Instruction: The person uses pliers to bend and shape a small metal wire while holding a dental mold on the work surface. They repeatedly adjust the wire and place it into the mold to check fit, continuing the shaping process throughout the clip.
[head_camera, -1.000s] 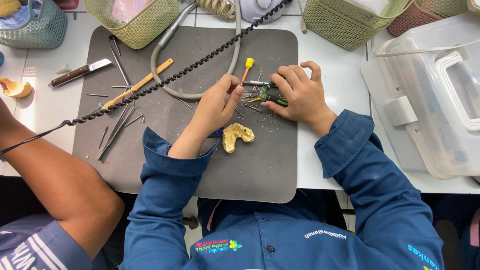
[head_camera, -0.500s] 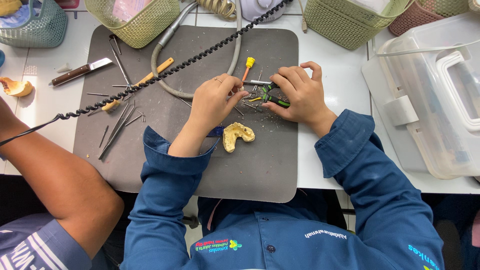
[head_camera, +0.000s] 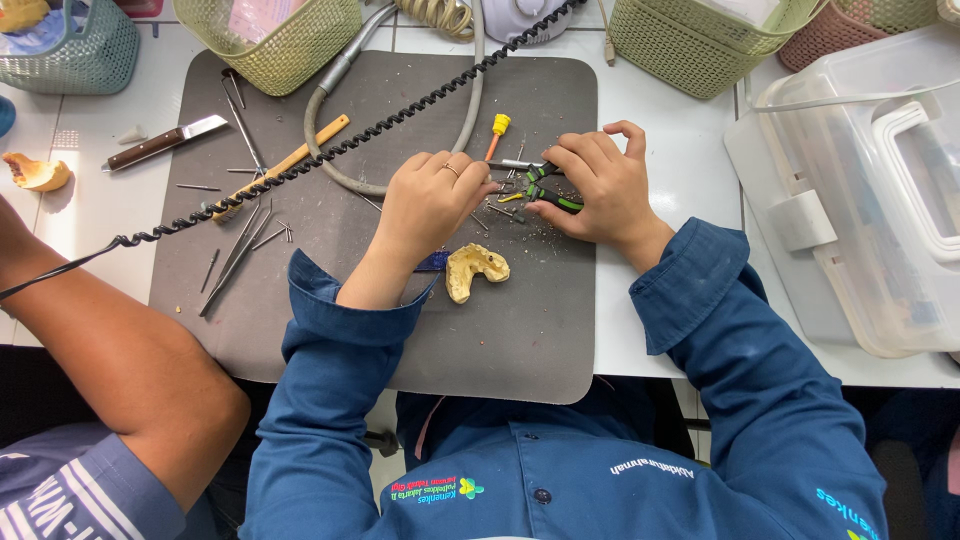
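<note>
Barely shifted since before, the right hand (head_camera: 600, 185) grips small green-handled pliers (head_camera: 548, 190) while the left hand (head_camera: 432, 195), fingers curled, pinches at their tip.

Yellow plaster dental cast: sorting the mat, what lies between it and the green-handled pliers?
Head view: only bare grey mat with small metal bits between cast and pliers.

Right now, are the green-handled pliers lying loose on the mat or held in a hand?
Held: the right hand wraps the pliers, green handles poking out beneath the fingers above the grey mat.
</note>
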